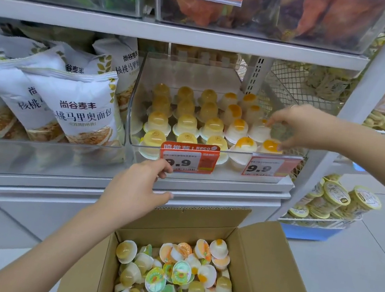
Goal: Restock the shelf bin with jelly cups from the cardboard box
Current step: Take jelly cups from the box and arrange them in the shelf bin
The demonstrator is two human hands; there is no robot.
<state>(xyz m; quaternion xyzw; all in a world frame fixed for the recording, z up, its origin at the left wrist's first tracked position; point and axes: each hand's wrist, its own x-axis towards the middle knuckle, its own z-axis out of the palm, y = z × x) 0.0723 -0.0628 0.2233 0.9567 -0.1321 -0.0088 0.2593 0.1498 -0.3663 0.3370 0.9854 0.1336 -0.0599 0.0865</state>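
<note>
Shop shelving fills my view as my right hand pinches a jelly cup over the shelf bin, left hand loosely spread below.

yellow and white-orange jelly cups, brown cardboard box, red price tags, white bread bags

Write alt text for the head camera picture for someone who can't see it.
A person's right hand sets a jelly cup into a clear shelf bin of upside-down cups, while the left hand hovers by the shelf edge. Below, an open cardboard box holds loose cups.
</note>
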